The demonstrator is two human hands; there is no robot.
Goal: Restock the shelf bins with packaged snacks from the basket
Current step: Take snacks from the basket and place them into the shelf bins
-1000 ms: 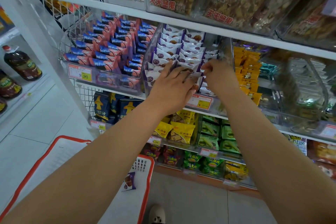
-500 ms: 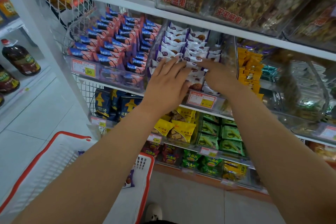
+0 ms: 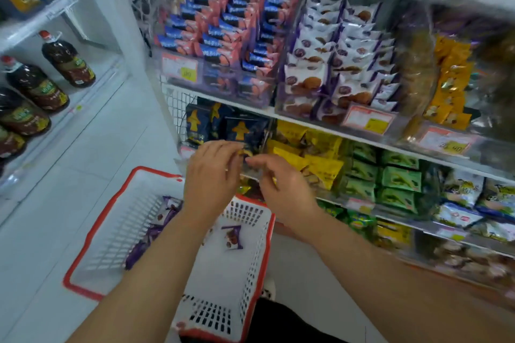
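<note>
Purple snack packets (image 3: pixel 233 237) remain in basket (image 3: pixel 170 174); left hand (image 3: pixel 210 175) and right hand (image 3: pixel 281 189) hover above, fingers loosely curled, holding nothing; advise gripping packets by edges

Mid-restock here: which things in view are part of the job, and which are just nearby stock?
Part of the job:
- basket, white with red rim
- purple snack packs in basket
- bin of purple-and-white packs
- left hand and right hand, above the basket

Just nearby:
- blue-and-pink packs
- dark bottles
- green packs
- yellow bags
</note>
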